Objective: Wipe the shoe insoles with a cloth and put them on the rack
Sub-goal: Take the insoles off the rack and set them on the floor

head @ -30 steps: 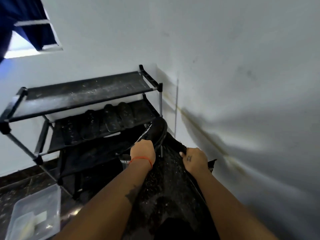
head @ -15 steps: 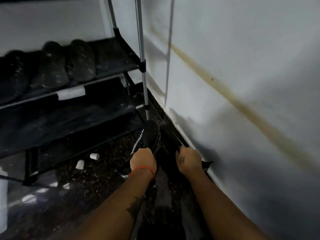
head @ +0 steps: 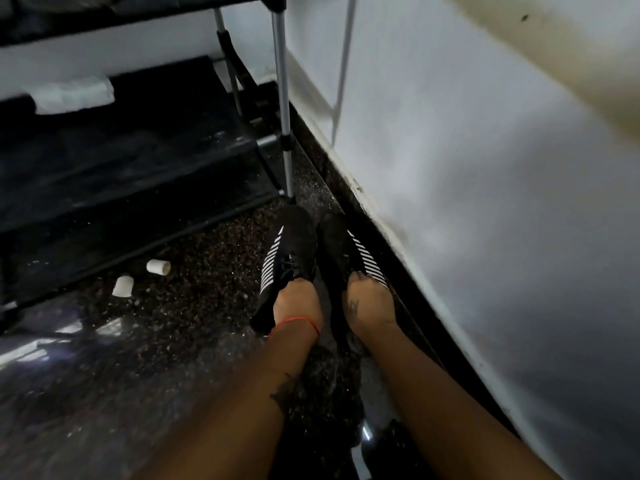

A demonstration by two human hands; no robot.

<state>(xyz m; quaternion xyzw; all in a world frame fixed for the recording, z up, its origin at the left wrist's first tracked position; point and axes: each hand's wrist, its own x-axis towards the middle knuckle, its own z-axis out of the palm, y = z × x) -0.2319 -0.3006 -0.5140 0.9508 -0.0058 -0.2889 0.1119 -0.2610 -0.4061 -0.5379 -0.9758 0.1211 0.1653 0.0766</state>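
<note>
left hand [head: 298, 308]: clamped on the heel end of the left shoe [head: 286, 258], fingers curled into the collar; red thread round the wrist
right hand [head: 369, 304]: same deal on the right shoe [head: 349, 251], fingers hooked into the opening; can't see the fingertips, they're inside the shoe
shoes: black pair with white stripes, side by side on the speckled floor [head: 194, 299], toes pointing at the rack leg [head: 282, 98]; right one sits just beside the dark skirting under the wall [head: 467, 168]
insoles: can't see any loose ones from here; my guess is they're inside the shoes, too dark in there to tell
rack [head: 138, 150]: black fabric shelves to the left of the shoes; lower tier looks free near the leg, top of frame is too dark to say much
cloth: something white and folded [head: 72, 93] sits on a shelf edge, could be it, not sure
other bits: two little white caps [head: 138, 277] on the floor under the rack, ignore them
step in hand: looks like getting at the insoles, so pinch the heel edge of the insole, not the collar; peel it up from the heel and slide it back slowly so it doesn't fold or tear at the toe; pin the shoe down with the palm while pulling
tip: doing one shoe at a time is probably easier, one hand steadying, one pulling
</note>
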